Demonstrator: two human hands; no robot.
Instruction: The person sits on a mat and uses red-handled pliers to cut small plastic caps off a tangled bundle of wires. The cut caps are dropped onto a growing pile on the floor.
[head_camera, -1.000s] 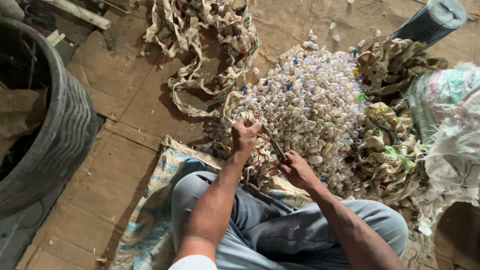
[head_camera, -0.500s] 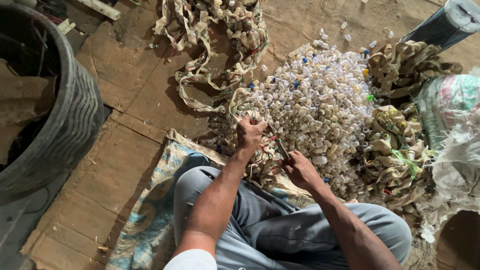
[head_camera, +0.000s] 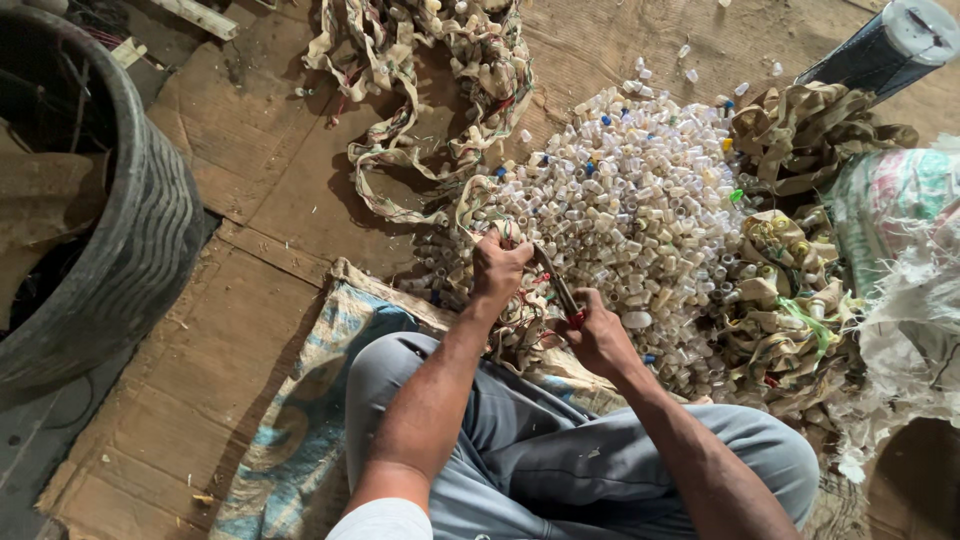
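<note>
The right hand (head_camera: 598, 335) grips red-handled metal cutters (head_camera: 560, 292), whose long axis slants up-left, tip toward the left hand (head_camera: 497, 268). That hand's fingers pinch a beige strip of capped sockets (head_camera: 478, 200) above a pile of white plastic caps (head_camera: 640, 200).

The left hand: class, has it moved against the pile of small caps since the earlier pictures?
No. The left hand stays at the near-left edge of the cap pile, gripping the strip.
</note>
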